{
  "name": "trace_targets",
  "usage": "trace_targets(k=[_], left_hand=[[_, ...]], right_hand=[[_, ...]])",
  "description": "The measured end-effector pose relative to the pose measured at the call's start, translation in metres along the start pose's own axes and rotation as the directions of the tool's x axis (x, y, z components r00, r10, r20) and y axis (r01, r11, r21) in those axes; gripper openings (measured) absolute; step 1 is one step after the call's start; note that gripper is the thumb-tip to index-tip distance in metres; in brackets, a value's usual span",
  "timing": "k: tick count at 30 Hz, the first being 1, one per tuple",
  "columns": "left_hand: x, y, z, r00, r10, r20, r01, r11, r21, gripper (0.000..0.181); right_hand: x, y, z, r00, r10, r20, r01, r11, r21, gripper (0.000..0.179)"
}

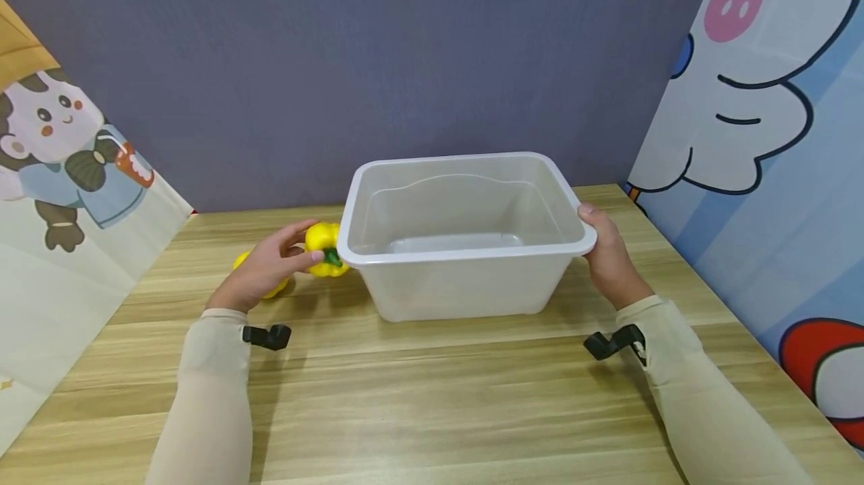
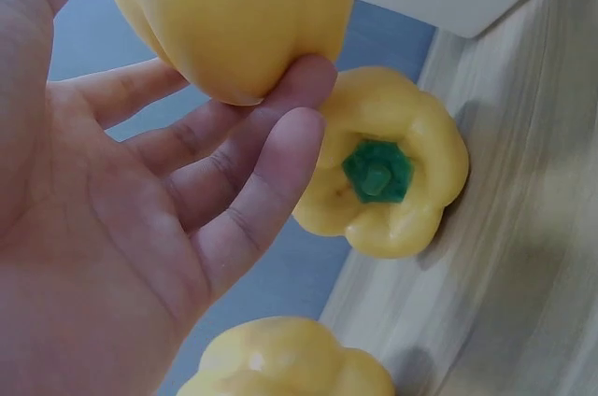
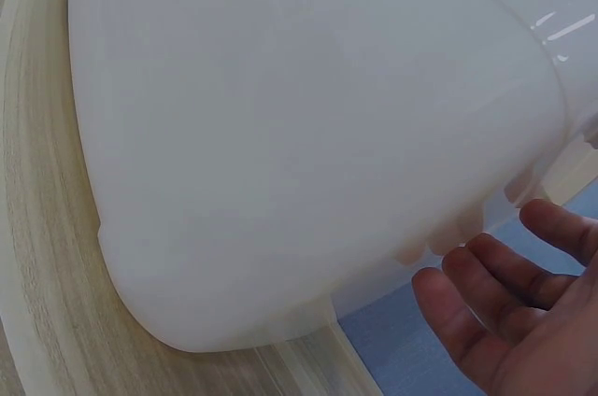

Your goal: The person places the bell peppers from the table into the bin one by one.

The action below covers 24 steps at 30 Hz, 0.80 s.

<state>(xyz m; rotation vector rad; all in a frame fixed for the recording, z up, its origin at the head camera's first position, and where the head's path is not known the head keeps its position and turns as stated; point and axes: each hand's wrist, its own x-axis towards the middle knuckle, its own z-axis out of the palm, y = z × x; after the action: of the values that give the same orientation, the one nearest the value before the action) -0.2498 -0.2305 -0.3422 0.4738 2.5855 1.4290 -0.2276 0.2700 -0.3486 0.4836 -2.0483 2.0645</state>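
Observation:
My left hand (image 1: 266, 264) pinches a yellow bell pepper (image 1: 324, 236) between thumb and fingers, right at the left end of a white plastic bin (image 1: 466, 286). The pepper's green stem faces me in the head view. In the left wrist view the held pepper (image 2: 234, 13) rests high against the fingertips. Behind the fingers sits a second yellow pepper (image 2: 425, 153) with a green stem. At the bottom edge of that view a third pepper (image 2: 285, 359) shows in part. My right hand (image 1: 607, 256) grips the bin's right rim, thumb on top, fingers beneath the edge.
The bin stands upright on a wood-grain table (image 1: 418, 402), near a grey-blue panel (image 1: 378, 58) at the back. Printed cartoon walls flank the table on both sides. Black wrist mounts (image 1: 268, 336) sit on both sleeves.

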Motion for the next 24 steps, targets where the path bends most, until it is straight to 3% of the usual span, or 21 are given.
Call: trace_targets(k=[7, 14, 21, 24], left_hand=[[-0.002, 0.004, -0.002, 1.0, -0.021, -0.013, 0.021, 1.0, -0.013, 0.067], [-0.001, 0.006, -0.002, 0.999, 0.01, -0.032, -0.01, 1.0, 0.002, 0.069], [0.0, 0.007, -0.002, 0.997, 0.001, -0.073, 0.0, 1.0, 0.004, 0.069], [-0.003, 0.015, -0.001, 0.997, -0.007, -0.08, 0.007, 1.0, -0.007, 0.07]], right_hand=[[0.0, -0.001, 0.0, 1.0, 0.008, -0.01, -0.008, 1.0, -0.004, 0.047], [-0.001, -0.002, 0.0, 1.0, 0.012, -0.01, -0.012, 1.0, 0.001, 0.047], [-0.001, -0.001, 0.0, 1.0, 0.004, -0.008, -0.004, 1.0, 0.026, 0.048], [-0.001, 0.0, 0.0, 1.0, 0.004, -0.01, -0.004, 1.0, 0.025, 0.048]])
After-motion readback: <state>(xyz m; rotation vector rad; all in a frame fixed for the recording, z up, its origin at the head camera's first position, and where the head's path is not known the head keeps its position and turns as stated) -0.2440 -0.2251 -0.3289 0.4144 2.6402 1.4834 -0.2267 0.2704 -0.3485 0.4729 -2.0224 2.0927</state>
